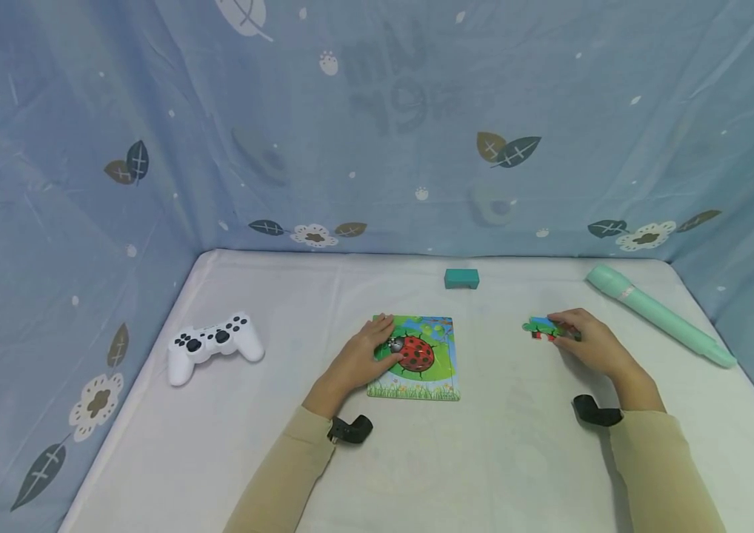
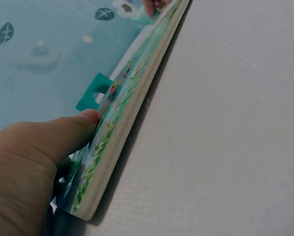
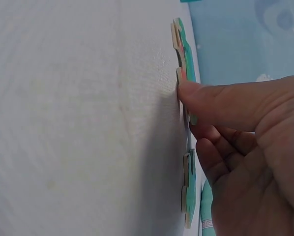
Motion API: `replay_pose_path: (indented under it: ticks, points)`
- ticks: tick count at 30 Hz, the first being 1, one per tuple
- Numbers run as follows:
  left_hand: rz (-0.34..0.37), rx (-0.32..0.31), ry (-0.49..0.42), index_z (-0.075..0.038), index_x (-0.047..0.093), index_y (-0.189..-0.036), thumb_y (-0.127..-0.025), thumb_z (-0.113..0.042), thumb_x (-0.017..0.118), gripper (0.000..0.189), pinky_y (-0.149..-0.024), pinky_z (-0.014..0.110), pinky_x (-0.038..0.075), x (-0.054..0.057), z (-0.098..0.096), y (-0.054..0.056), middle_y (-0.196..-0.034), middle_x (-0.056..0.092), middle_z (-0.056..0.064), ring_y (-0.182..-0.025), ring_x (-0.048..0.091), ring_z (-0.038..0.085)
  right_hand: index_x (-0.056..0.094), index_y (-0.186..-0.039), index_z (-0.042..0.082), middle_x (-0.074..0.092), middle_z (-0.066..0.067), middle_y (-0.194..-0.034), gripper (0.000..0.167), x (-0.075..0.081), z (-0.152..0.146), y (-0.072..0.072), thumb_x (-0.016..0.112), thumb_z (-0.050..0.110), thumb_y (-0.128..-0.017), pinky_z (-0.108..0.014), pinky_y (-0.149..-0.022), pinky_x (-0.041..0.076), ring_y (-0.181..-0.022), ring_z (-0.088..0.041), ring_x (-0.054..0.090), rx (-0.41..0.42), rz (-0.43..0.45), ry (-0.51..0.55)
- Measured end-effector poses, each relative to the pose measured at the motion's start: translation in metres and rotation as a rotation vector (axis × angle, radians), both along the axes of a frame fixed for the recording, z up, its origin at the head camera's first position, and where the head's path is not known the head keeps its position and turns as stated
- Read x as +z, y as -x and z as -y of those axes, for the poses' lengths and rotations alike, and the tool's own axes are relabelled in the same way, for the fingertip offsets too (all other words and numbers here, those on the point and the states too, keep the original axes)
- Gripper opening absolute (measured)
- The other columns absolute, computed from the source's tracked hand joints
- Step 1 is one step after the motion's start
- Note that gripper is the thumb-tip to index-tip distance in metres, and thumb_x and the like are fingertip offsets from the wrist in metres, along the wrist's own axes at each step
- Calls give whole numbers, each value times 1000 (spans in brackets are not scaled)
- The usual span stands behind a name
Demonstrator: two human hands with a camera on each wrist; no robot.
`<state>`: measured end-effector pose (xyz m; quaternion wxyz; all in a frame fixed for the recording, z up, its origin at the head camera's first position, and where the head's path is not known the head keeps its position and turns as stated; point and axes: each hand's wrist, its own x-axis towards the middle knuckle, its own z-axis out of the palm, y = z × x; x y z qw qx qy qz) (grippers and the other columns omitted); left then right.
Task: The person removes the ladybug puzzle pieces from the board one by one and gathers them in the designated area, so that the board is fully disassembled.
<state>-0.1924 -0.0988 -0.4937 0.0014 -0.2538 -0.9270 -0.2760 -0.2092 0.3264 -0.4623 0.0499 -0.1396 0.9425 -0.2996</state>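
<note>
A square wooden ladybug puzzle [image 1: 440, 381] lies flat on the white-covered table. My left hand [image 1: 358, 359] rests on its left side, thumb on the ladybug and fingers near the upper left corner. In the left wrist view the thumb lies on the top face of the puzzle [image 2: 118, 130]; the other fingers are mostly hidden. Further right, my right hand [image 1: 590, 340] pinches a green and red puzzle piece [image 3: 182, 73] between thumb and fingers, close to the tabletop. Beside those fingers, in the right wrist view, lies another loose piece [image 3: 189, 189].
A white game controller [image 1: 213, 342] lies on the left. Behind the puzzle sits a small teal block [image 1: 461, 278]. Along the right side lies a long mint-green tube-shaped object [image 1: 660, 316]. A blue patterned cloth [image 1: 377, 148] hangs behind the table and at both sides.
</note>
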Motion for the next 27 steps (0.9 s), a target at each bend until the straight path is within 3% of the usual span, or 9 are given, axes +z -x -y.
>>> replay_pose_path:
  ticks: [5,14,20,27]
  points:
    - [11,4,-4,-3,39,-143,-91,-43,60,69,-120,36,20,0,0,0,-153,33,9,-144,25,23,52,-128,-8,48,-27,-119,41,0,1,-1,59,1,-89,-57,-87,43,-104,-40,49,16,-18,-25]
    - [6,7,2,-3,39,-144,-91,-43,60,69,-119,39,23,-2,0,0,-153,33,9,-144,25,23,49,-132,-7,44,-30,-127,46,4,0,0,62,5,-89,-65,-95,37,-117,-49,43,21,9,-53]
    - [1,8,-1,-3,39,-144,-91,-43,60,70,-118,40,24,-3,0,0,-153,32,9,-144,25,24,44,-136,-5,42,-30,-135,53,10,5,-4,62,18,-92,-67,-97,34,-124,-52,38,-11,3,2]
    - [1,12,-30,-2,39,-143,-90,-42,62,70,-117,42,27,-3,1,1,-153,32,10,-143,26,25,39,-140,-3,41,-28,-140,58,14,31,-4,60,25,-94,-64,-100,36,-125,-51,39,5,20,132]
